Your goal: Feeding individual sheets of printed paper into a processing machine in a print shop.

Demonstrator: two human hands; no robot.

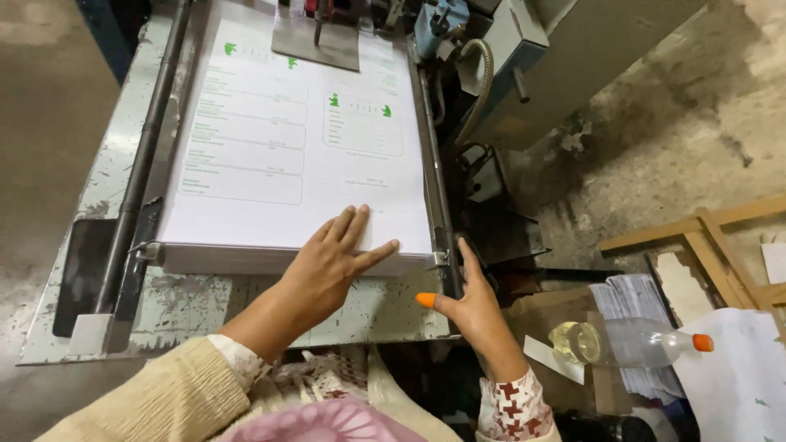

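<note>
A thick stack of white printed sheets (286, 155) with green marks lies on a worn metal machine table (196, 303). My left hand (332, 262) rests flat on the near right corner of the stack, fingers spread. To its right, my right hand (471, 303) presses against the metal side guide (438, 205) at the stack's right edge; an orange cap covers its thumb tip. Neither hand grips anything.
A metal clamp plate (315, 41) sits over the far end of the stack, with machine parts and a hose (479, 82) behind. At right lie a clear plastic bottle (622, 344) with an orange cap, paper bundles (634, 303) and a wooden frame (712, 237).
</note>
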